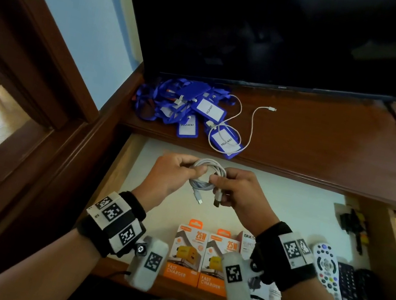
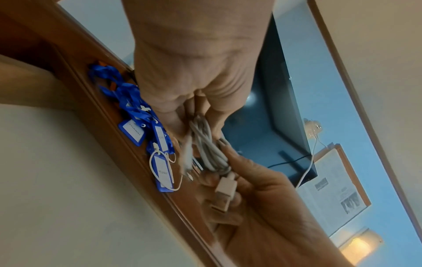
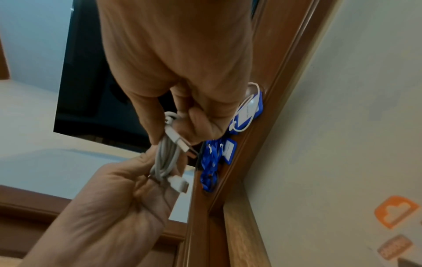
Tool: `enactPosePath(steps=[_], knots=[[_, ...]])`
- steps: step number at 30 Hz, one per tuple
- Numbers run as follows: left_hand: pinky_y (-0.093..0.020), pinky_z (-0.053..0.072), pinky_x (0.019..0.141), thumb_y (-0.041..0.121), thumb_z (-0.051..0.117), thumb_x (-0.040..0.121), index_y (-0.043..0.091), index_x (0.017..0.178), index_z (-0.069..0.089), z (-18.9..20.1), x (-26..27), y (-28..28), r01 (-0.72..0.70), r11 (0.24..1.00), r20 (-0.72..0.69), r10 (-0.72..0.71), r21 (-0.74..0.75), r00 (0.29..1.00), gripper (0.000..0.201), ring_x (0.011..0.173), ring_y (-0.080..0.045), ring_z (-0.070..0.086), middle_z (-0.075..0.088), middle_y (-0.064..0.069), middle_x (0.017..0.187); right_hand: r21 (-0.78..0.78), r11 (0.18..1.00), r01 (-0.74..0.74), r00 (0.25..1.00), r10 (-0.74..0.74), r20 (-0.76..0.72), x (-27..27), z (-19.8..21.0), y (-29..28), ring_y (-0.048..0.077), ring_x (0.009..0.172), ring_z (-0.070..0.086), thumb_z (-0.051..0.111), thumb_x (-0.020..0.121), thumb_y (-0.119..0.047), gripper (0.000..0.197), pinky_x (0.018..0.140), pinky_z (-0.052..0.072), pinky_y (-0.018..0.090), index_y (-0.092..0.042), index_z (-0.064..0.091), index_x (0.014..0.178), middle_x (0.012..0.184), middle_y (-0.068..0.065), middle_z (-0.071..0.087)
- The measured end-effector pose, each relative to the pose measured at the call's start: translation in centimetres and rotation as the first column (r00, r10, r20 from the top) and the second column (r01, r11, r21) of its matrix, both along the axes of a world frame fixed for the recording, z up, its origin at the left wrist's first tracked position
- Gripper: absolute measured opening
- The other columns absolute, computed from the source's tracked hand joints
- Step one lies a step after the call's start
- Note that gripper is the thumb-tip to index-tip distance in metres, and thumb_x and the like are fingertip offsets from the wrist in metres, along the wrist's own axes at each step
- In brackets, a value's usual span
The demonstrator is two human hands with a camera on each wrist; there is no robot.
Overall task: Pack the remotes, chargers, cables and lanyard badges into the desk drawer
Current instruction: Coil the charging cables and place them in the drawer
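Observation:
Both hands hold a coiled white cable [image 1: 209,175] [image 2: 209,150] [image 3: 165,159] above the open drawer [image 1: 295,206]. My left hand [image 1: 177,172] grips the coil's left side; my right hand [image 1: 234,190] pinches its right side near the USB plug [image 2: 224,193] [image 3: 178,139]. Two plug ends hang below the coil. On the desk top behind lie blue lanyard badges [image 1: 186,106] [image 2: 137,117] [image 3: 219,155] and a loose white cable [image 1: 247,121]. In the drawer's front sit orange charger boxes [image 1: 202,256] and remotes [image 1: 328,273].
A dark TV screen [image 1: 291,34] stands over the back of the desk. Black clips or plugs [image 1: 353,224] lie at the drawer's right side. A wooden door frame [image 1: 36,55] runs along the left. The drawer's pale lined middle lies under my hands.

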State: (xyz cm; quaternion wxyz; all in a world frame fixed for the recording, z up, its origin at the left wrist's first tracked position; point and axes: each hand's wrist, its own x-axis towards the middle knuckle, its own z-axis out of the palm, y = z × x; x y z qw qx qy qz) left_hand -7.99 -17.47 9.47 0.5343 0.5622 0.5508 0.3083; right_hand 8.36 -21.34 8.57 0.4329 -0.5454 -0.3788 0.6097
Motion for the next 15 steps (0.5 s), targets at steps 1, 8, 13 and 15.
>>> enactPosePath(steps=[1, 8, 13, 15], knots=[[-0.02, 0.053, 0.075, 0.015, 0.072, 0.083, 0.024, 0.094, 0.074, 0.0, 0.1, -0.1, 0.011, 1.0, -0.001, -0.011, -0.021, 1.0, 0.014, 0.079, -0.003, 0.067, 0.074, 0.004, 0.087, 0.005, 1.0, 0.004, 1.0, -0.004, -0.002, 0.3, -0.2, -0.1, 0.017, 0.046, 0.041, 0.066, 0.083, -0.004, 0.01, 0.044, 0.031, 0.025, 0.004, 0.063, 0.078, 0.057, 0.013, 0.052], [-0.007, 0.044, 0.057, 0.01, 0.071, 0.082, 0.015, 0.101, 0.073, -0.9, -0.3, -0.8, -0.054, 0.998, -0.045, 0.053, -0.018, 0.998, 0.02, 0.062, 0.007, 0.061, 0.072, 0.005, 0.082, -0.04, 0.986, -0.162, 0.973, 0.167, 0.157, 0.7, -1.4, -0.4, 0.014, 0.058, 0.049, 0.069, 0.086, -0.026, 0.028, 0.048, 0.035, 0.024, 0.001, 0.065, 0.086, 0.075, 0.012, 0.058], [-0.02, 0.048, 0.073, 0.014, 0.074, 0.08, 0.021, 0.092, 0.074, -2.9, -3.3, 0.4, -0.023, 0.999, -0.18, 0.015, -0.039, 0.984, 0.014, 0.08, -0.006, 0.065, 0.072, 0.007, 0.088, -0.12, 0.966, -0.23, 0.94, 0.252, 0.229, 0.9, -1.5, 1.7, 0.014, 0.07, 0.054, 0.068, 0.083, -0.041, 0.037, 0.057, 0.039, 0.026, -0.007, 0.07, 0.095, 0.085, 0.003, 0.065], [-0.027, 0.05, 0.075, 0.015, 0.076, 0.079, 0.02, 0.088, 0.075, -4.0, -5.1, 1.7, 0.039, 0.998, -0.266, -0.052, -0.055, 0.963, 0.01, 0.078, -0.007, 0.064, 0.073, 0.006, 0.086, -0.148, 0.98, -0.135, 0.961, 0.166, 0.221, 1.0, -2.0, 3.2, 0.015, 0.069, 0.054, 0.067, 0.084, -0.041, 0.039, 0.057, 0.038, 0.026, -0.005, 0.069, 0.098, 0.087, 0.004, 0.065]])
